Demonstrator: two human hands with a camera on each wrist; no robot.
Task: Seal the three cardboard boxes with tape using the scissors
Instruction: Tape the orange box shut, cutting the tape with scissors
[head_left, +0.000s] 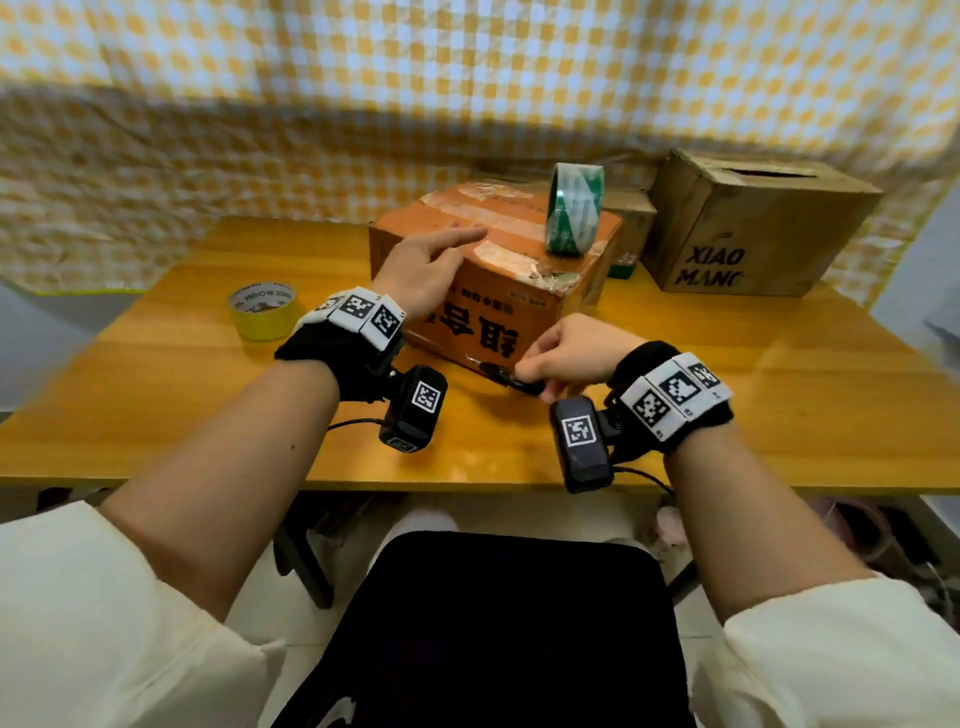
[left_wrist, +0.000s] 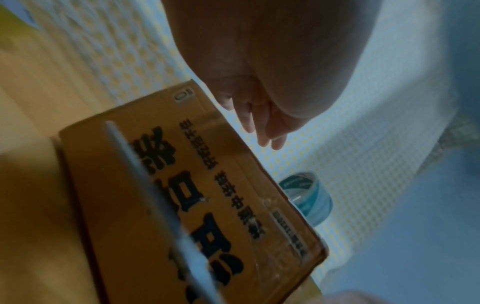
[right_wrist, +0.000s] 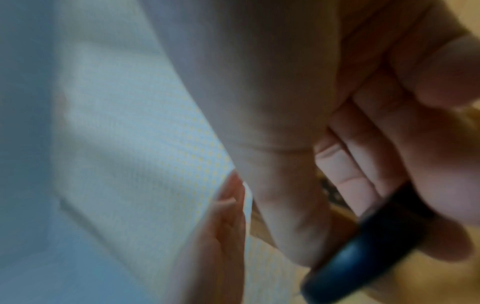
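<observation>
An orange cardboard box (head_left: 498, 291) with black print stands mid-table, clear tape along its top seam. A green-and-white tape roll (head_left: 574, 210) stands on edge on its top. My left hand (head_left: 441, 249) lies over the box's top near its left front corner, fingers straight and holding nothing. My right hand (head_left: 561, 358) grips black-handled scissors (head_left: 511, 379) low against the box's front face. In the left wrist view the scissors blade (left_wrist: 155, 195) crosses the printed face of the box (left_wrist: 233, 205). In the right wrist view fingers curl round the black handle (right_wrist: 363, 246).
A brown box printed XIAO MANG (head_left: 753, 228) stands at the back right, its top flaps slightly apart. A smaller box (head_left: 631, 228) sits between it and the orange one. A yellow tape roll (head_left: 262, 310) lies left on the wooden table (head_left: 675, 415). Checked cloth hangs behind.
</observation>
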